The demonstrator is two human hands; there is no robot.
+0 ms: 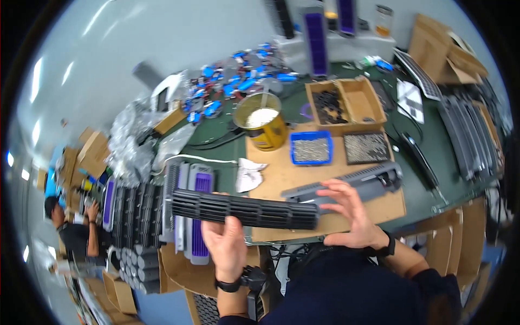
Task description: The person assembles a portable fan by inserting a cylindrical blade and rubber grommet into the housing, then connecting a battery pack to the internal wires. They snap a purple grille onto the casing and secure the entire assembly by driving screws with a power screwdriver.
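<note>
The person's left hand has its grip closed around a black slatted cylinder, thumb across the near side and the other fingers mostly hidden behind it. The cylinder lies nearly level in front of the person, its right end dipping slightly, held over the near edge of the table. The right hand is released, fingers spread and slightly curled, just beside the cylinder's right end; whether a fingertip touches it cannot be told.

Behind the right hand, a long grey casing lies slantwise on a cardboard sheet. Farther back on the sheet stand a blue tray of small silvery pieces, a dark tray of similar pieces and a yellow tin with white contents. Behind the trays sits an open cardboard box in two compartments, the left one with small black parts. A crumpled white cloth or paper lies at the sheet's left edge.

Right of the sheet, a dark handheld tool rests on the table. To the left, beyond the cylinder's left end, are parts with purple grilles and a row of black ribbed pieces. Blue-and-grey components lie heaped at the back. At far left, a co-worker in a dark top is partly visible.
</note>
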